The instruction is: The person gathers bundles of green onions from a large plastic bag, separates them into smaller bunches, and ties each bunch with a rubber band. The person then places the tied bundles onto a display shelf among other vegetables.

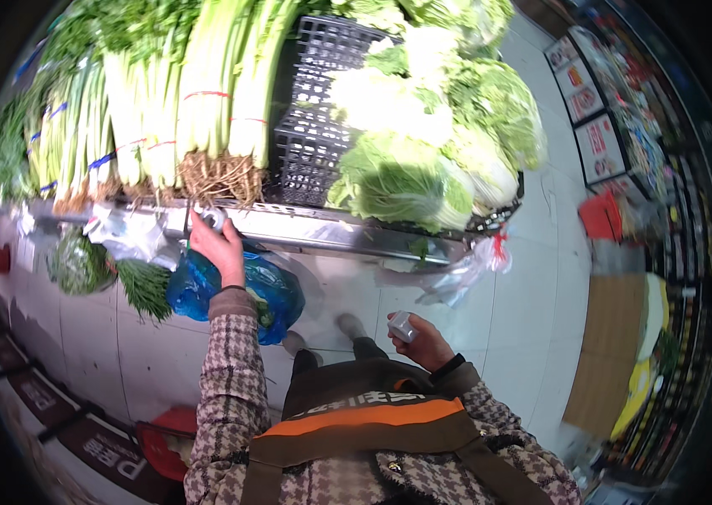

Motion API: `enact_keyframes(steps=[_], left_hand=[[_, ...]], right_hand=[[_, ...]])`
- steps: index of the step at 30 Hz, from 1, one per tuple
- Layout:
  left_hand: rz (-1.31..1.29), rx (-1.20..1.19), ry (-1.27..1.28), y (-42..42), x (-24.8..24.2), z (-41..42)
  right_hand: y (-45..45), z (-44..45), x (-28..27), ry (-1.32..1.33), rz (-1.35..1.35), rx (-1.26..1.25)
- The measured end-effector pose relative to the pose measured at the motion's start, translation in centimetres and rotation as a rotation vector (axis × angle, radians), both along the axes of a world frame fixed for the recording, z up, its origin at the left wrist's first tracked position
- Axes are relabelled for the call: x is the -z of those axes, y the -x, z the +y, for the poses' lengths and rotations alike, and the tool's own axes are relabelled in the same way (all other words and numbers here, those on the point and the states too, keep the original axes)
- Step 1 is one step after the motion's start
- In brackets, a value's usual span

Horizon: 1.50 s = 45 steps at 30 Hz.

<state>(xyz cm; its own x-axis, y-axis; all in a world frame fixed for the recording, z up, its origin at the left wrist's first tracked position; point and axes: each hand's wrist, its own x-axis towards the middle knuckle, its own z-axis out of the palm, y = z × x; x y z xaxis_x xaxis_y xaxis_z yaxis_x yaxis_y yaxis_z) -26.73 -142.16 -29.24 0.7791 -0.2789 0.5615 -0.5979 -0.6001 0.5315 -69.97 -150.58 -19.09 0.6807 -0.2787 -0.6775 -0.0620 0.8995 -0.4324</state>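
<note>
My left hand point(220, 246) is at the metal front edge point(311, 233) of the vegetable stand, its fingers around a small white ring-shaped object point(212, 218), maybe a roll. Just above it lie celery bunches point(207, 88) tied with red bands, their brown roots point(223, 177) toward me. Below hangs a blue plastic bag point(277, 293) with something green inside, partly hidden by my forearm. Lower right, away from the stand, my right hand point(428, 344) grips a small pale grey block-like object point(402, 326); what it is cannot be told.
Napa cabbages point(403, 177) are piled beside a black plastic crate point(315, 164). A clear plastic bag point(457, 278) dangles from the stand's right corner. A bagged green vegetable point(78, 262) hangs at left. Shelves point(687, 240) and a red bin point(600, 216) line the right; a red basket point(170, 442) stands lower left.
</note>
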Motion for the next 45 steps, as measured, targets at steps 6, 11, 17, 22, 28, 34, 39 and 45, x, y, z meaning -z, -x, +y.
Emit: enact_keyframes(steps=[6, 11, 17, 22, 28, 34, 39, 45], left_hand=[[-0.048, 0.039, 0.012, -1.2, -0.8, 1.1], [0.06, 0.234, 0.081, 2.2, -4.1, 6.2], [0.65, 0.902, 0.042, 15.3, -11.4, 14.9], [0.849, 0.727, 0.115, 18.0, -12.0, 20.7], [0.733, 0.272, 0.117, 19.5, -11.7, 26.2], [0.653, 0.04, 0.177, 18.8, -12.7, 29.6], [0.618, 0.044, 0.255, 14.7, -12.4, 34.6], [0.608, 0.205, 0.277, 5.8, -12.2, 44.2]], right_hand=[[-2.9, 2.8, -0.3, 0.051, -0.095, 0.084], [-6.1, 5.0, 0.2, -0.026, -0.114, 0.029], [-11.9, 7.5, 0.0, -0.083, -0.199, -0.229], [-15.7, 10.3, 0.7, 0.037, -0.083, -0.627], [-19.8, 13.6, 2.0, -0.182, -0.033, -1.099], [-25.1, 18.0, 1.6, 0.001, 0.041, -1.4], [-29.3, 24.4, 3.3, -0.543, -0.157, -1.098], [-36.0, 31.9, 4.4, -0.68, -0.051, -1.024]])
